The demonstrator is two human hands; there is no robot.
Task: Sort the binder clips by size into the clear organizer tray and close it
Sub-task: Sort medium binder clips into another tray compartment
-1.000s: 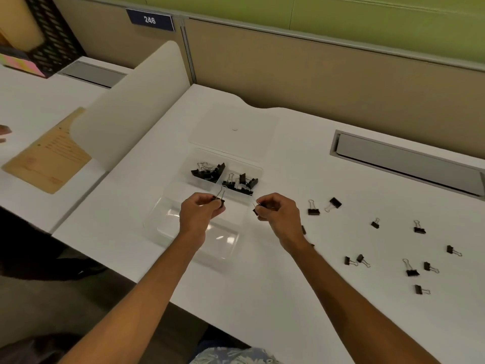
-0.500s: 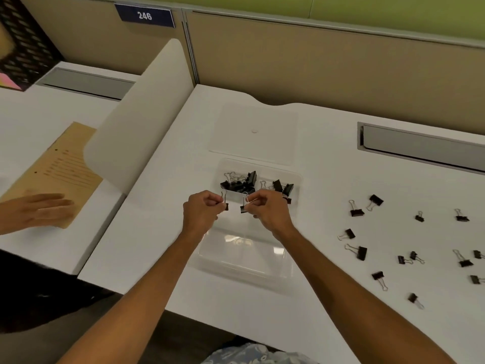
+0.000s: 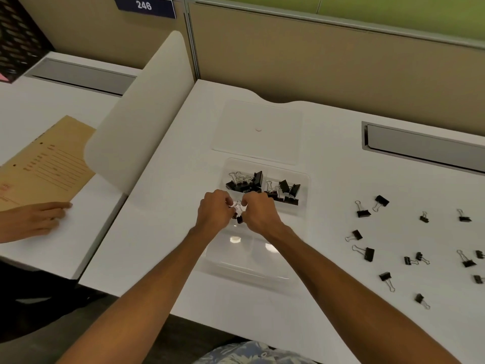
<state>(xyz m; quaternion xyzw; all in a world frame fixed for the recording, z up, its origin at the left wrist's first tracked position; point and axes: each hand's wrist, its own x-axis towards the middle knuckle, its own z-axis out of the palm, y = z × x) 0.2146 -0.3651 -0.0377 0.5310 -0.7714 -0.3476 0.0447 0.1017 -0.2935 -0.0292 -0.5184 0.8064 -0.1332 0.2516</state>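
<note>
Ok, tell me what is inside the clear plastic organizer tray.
The clear plastic organizer tray holds black binder clips in its two far compartments: left pile, right pile. The near compartments look empty; both hands cover the middle.

My left hand [image 3: 214,209] and right hand [image 3: 259,212] were bunched so tight I couldn't tell how many small clips [image 3: 238,216] were in there, or which fingers had them. They also covered the organizer tray's [image 3: 304,179] middle row. The clips at the right edge [image 3: 479,279] were cut off, and the folder's print [image 3: 52,166] was way too blurry to read.
</note>
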